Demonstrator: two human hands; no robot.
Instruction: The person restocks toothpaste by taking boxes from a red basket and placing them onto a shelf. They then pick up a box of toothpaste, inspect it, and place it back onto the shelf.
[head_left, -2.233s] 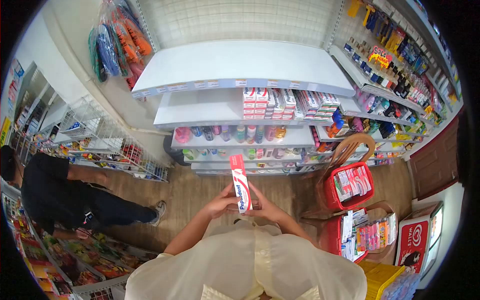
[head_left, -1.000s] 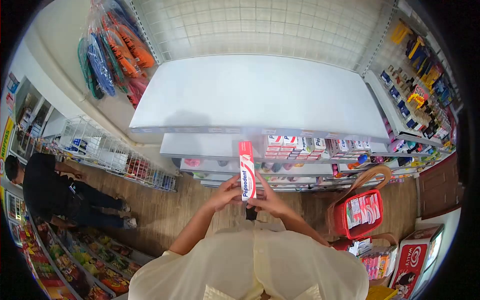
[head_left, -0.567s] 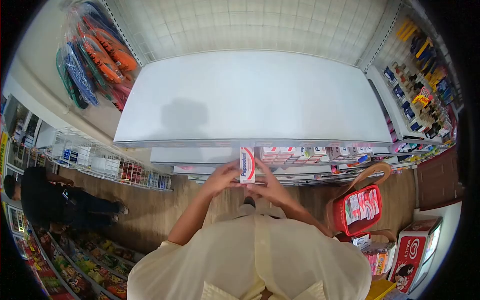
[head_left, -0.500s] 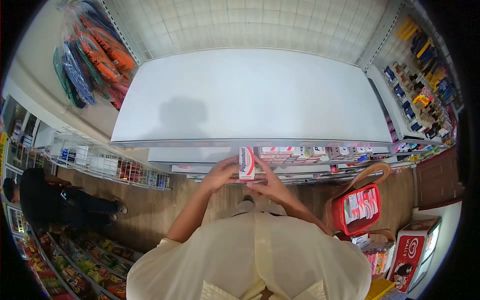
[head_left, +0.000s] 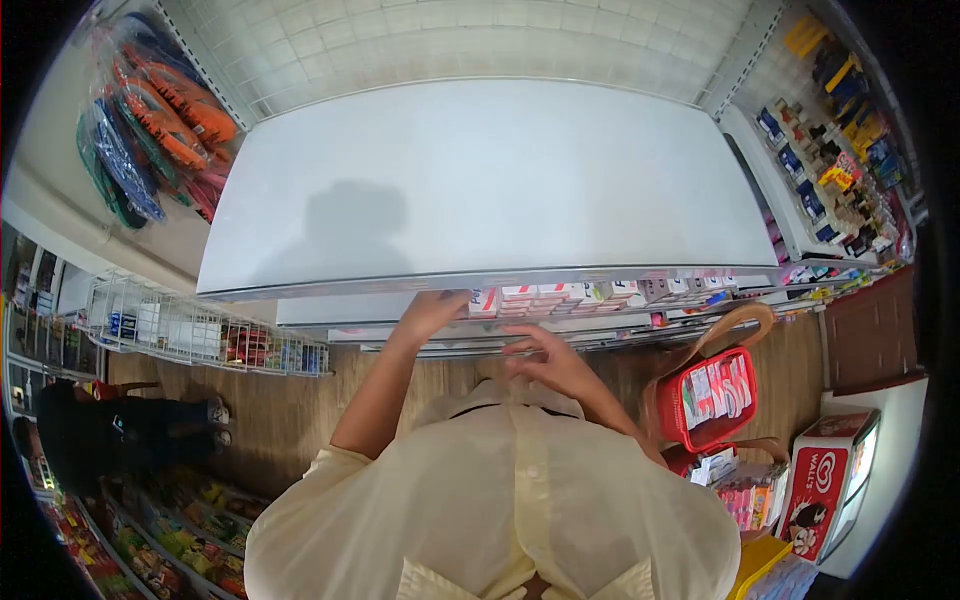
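My left hand [head_left: 436, 314] reaches beneath the front edge of the upper shelf. Its fingers are partly hidden there, closed around the left side of a white-and-red toothpaste box [head_left: 484, 302]. That box sits at the left end of a row of similar toothpaste boxes [head_left: 553, 298] on the lower shelf [head_left: 340, 311]. In front of the row, my right hand [head_left: 550, 362] hangs with fingers apart and nothing in it.
The wide white upper shelf [head_left: 480, 180] spans ahead. A red basket [head_left: 690, 437] of boxes stands at right, near a red Wall's freezer [head_left: 822, 485]. Wire baskets [head_left: 200, 330] line the left. A person [head_left: 110, 430] in dark clothes is at far left. Wrapped slippers [head_left: 165, 95] hang upper left.
The toothpaste box has gone from between both hands to the shelf's row, with my left hand on it. My right hand has let go and drawn back to the right.
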